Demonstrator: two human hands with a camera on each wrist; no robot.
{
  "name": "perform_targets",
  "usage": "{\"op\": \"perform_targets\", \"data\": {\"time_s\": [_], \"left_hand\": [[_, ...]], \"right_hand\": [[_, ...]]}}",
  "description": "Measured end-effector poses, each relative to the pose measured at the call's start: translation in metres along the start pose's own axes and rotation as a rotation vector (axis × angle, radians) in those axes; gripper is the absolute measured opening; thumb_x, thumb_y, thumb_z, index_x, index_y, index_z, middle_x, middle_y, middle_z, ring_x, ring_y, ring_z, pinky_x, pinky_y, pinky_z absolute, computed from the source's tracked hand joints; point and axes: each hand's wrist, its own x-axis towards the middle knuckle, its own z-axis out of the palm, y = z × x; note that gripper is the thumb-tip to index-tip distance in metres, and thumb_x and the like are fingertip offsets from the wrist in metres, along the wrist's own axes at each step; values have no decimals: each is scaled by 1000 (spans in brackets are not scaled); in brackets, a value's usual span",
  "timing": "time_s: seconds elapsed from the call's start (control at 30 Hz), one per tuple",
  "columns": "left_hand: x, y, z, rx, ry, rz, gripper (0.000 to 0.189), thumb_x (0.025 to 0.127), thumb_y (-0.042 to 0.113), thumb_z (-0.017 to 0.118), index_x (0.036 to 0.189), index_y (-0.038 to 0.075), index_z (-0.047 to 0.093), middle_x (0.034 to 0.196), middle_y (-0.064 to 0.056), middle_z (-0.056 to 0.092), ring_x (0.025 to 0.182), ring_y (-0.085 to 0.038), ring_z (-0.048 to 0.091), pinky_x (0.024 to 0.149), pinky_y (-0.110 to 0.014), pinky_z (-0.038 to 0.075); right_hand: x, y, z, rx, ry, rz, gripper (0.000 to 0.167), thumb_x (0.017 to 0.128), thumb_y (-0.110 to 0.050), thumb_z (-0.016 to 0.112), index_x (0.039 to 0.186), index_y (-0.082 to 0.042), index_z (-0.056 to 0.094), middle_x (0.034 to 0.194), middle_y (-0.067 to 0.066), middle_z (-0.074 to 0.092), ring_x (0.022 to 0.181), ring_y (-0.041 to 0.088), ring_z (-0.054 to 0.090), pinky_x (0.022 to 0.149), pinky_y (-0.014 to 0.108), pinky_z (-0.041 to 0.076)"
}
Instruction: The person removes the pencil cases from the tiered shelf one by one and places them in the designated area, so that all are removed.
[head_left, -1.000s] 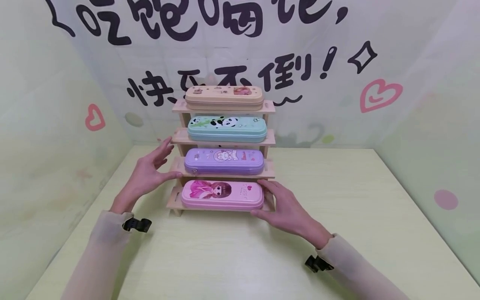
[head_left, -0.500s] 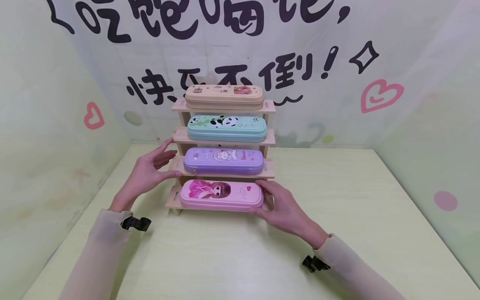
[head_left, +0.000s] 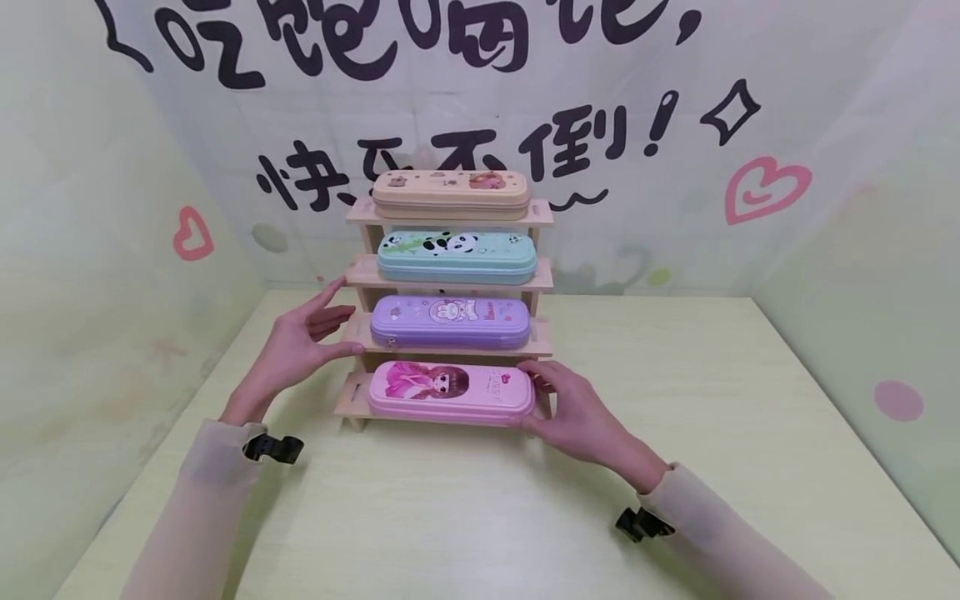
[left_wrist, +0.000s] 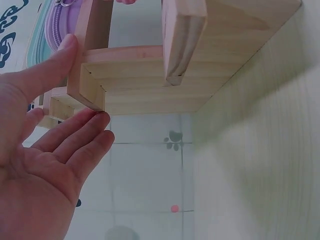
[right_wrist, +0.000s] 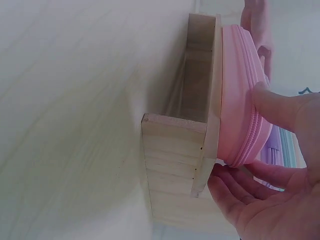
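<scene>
In the head view, a wooden stepped shelf (head_left: pixel 352 402) bears pencil cases on its tiers. A pink pencil case (head_left: pixel 480 400) with a doll picture lies on the lowest tier. My right hand (head_left: pixel 581 417) grips its right end, thumb on the front and fingers behind, as the right wrist view shows. My left hand (head_left: pixel 292 350) holds the shelf's left side by a tier end, thumb in front and fingers behind. Above the pink case lie a purple pencil case (head_left: pixel 450 323), a mint panda pencil case (head_left: pixel 457 260) and a beige pencil case (head_left: pixel 450 196).
The shelf stands on a pale wooden table (head_left: pixel 420 517). Behind it hangs a white backdrop (head_left: pixel 637 242) with black lettering and hearts. Pale side panels (head_left: pixel 862 333) bound the table left and right.
The pink pencil case has shifted slightly to the right on its tier, with my right hand moving along. My left hand stays at the shelf's side.
</scene>
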Motion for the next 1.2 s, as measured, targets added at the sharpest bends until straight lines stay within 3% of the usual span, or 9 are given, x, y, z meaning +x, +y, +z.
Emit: {"op": "perform_targets", "data": {"time_s": [0.17,0.37,0.67,1.03,1.2], "left_hand": [[0,-1,0,-28,-2,21,104,84,16,92,167,36,31,145,-23,60,133,-41,59,108,-43,51],[1,0,1,-39,-7,15,106,84,14,92,167,33,30,145,-24,60,133,-41,59,107,-42,51],[2,1,1,-13,-8,-11,104,84,20,92,167,36,31,146,-22,60,134,-39,59,108,-41,51],[4,2,-1,-28,-19,-20,104,85,19,92,167,37,31,147,-24,59,135,-40,58,107,-41,51],[3,1,-1,-38,-16,-38,104,84,16,92,166,37,32,147,-23,58,135,-38,58,106,-43,53]], "right_hand": [[1,-1,-2,-1,-36,61,79,80,-27,96,146,-5,59,131,4,68,99,17,63,83,35,60],[2,-2,-1,15,-16,81,71,80,-22,96,141,-5,64,121,4,70,91,20,61,75,36,61],[0,1,-8,-2,-9,67,70,80,-23,96,139,-4,65,119,4,71,97,20,62,83,50,58],[3,1,-7,-63,-32,55,84,78,-32,97,145,2,61,125,10,67,96,24,58,74,32,53],[3,1,-6,-44,-45,92,81,76,-36,98,141,-1,65,124,8,66,96,23,57,76,31,51]]}}
